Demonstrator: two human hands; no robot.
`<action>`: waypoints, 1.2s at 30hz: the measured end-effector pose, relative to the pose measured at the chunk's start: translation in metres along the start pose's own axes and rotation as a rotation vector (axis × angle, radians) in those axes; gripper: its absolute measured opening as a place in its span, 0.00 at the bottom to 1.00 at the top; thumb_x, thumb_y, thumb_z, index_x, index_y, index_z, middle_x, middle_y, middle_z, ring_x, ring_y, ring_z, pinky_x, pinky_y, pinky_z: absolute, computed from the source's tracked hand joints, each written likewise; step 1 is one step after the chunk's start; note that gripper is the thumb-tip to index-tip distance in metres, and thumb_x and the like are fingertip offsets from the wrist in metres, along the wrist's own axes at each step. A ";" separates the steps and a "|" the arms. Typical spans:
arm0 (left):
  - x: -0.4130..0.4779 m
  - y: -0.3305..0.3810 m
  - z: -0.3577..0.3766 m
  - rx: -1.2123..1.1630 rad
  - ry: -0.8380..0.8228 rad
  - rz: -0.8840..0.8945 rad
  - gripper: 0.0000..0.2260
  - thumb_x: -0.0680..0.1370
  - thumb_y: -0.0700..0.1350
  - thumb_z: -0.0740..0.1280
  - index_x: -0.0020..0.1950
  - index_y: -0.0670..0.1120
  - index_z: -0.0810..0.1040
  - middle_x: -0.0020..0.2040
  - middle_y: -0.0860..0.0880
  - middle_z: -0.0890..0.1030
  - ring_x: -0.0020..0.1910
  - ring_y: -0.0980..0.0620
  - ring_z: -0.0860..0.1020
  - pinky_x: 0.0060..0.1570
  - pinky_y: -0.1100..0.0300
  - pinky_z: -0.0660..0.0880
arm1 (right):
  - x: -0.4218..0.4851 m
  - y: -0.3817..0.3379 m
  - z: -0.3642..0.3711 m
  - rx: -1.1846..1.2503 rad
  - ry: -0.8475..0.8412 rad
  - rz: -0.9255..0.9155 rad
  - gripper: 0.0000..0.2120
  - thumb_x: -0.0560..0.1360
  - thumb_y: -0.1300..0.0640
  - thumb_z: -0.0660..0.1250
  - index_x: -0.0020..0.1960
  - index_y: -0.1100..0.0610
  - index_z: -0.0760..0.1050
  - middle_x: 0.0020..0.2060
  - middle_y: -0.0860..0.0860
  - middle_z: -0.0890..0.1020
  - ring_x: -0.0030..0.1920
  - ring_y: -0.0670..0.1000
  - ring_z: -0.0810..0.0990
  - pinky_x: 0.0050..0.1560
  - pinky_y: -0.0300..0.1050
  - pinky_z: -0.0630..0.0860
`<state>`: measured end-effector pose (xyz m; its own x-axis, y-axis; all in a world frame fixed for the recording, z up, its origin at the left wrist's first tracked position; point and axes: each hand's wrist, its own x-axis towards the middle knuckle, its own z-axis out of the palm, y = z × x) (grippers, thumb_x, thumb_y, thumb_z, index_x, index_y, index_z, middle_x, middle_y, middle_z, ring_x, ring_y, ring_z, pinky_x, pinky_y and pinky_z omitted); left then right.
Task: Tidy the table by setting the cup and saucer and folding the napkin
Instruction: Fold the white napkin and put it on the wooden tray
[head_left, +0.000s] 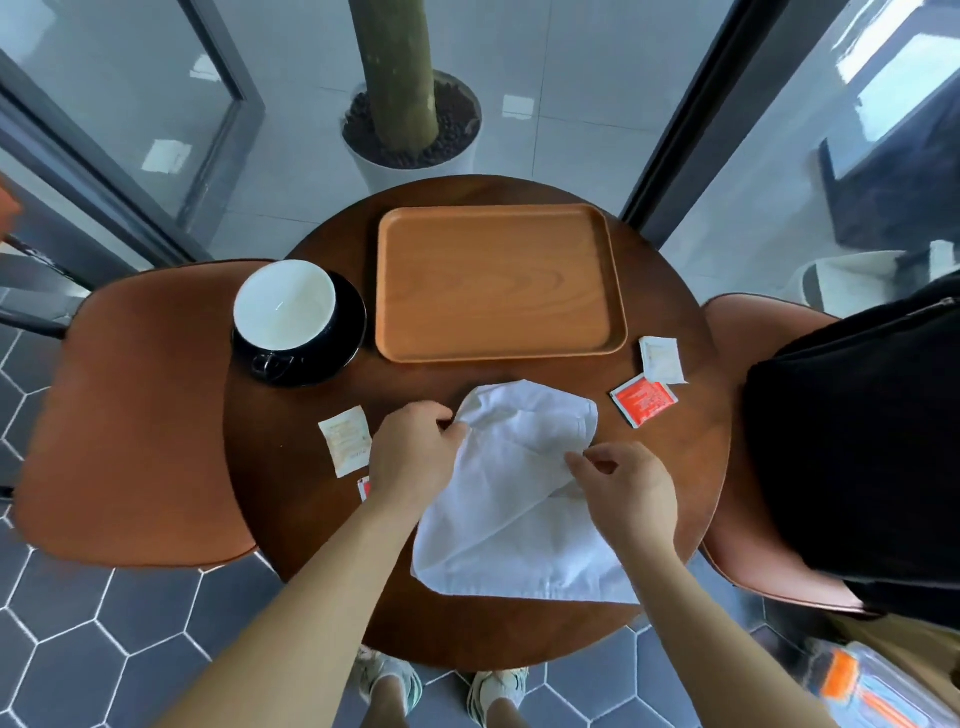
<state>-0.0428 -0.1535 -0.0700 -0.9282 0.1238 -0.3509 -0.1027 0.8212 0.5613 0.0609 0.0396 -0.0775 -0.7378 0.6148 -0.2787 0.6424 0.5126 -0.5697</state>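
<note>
The white cloth napkin (519, 519) lies on the near half of the round dark wooden table (291, 483), right in front of the person, where both hands reach it without stretching. The left hand (415, 457) grips the cloth's far left edge with curled fingers, probably to anchor that side or lift it over for a fold. The right hand (628, 488) hovers over the right side with thumb and fingers bent; whether they actually nip the cloth I cannot tell. The napkin looks soft and limp, rumpled at the far end with one layer already lapped diagonally across, while its near edge lies flat and straight.

The black cup with a white inside (284, 304) sits on its black saucer (349, 332) at the far left, so that part seems done. The orange-brown wooden tray (493, 280) lies far centre, with a red paper sachet (644, 400) off to the right.
</note>
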 end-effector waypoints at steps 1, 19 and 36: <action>0.000 0.000 -0.001 -0.047 -0.011 -0.020 0.09 0.78 0.47 0.69 0.39 0.46 0.83 0.34 0.49 0.82 0.38 0.47 0.80 0.35 0.51 0.76 | 0.003 -0.002 -0.001 0.035 0.002 0.025 0.07 0.75 0.48 0.71 0.46 0.51 0.85 0.44 0.45 0.83 0.44 0.47 0.79 0.37 0.44 0.76; -0.032 -0.028 -0.044 -0.739 0.143 -0.230 0.09 0.76 0.41 0.71 0.47 0.56 0.85 0.46 0.53 0.87 0.45 0.53 0.85 0.47 0.50 0.81 | 0.069 -0.023 -0.074 0.370 -0.011 -0.009 0.09 0.75 0.60 0.71 0.40 0.48 0.81 0.36 0.46 0.83 0.38 0.49 0.79 0.37 0.42 0.74; -0.027 -0.028 -0.028 -0.602 0.239 -0.254 0.23 0.79 0.55 0.69 0.73 0.52 0.72 0.63 0.55 0.79 0.59 0.53 0.78 0.52 0.57 0.75 | 0.132 -0.054 -0.097 -0.031 0.096 -0.293 0.16 0.80 0.51 0.66 0.67 0.53 0.77 0.62 0.54 0.81 0.64 0.58 0.75 0.64 0.53 0.72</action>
<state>-0.0246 -0.1950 -0.0553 -0.8954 -0.2138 -0.3907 -0.4435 0.3481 0.8259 -0.0516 0.1513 -0.0082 -0.8703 0.4915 -0.0309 0.4125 0.6933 -0.5908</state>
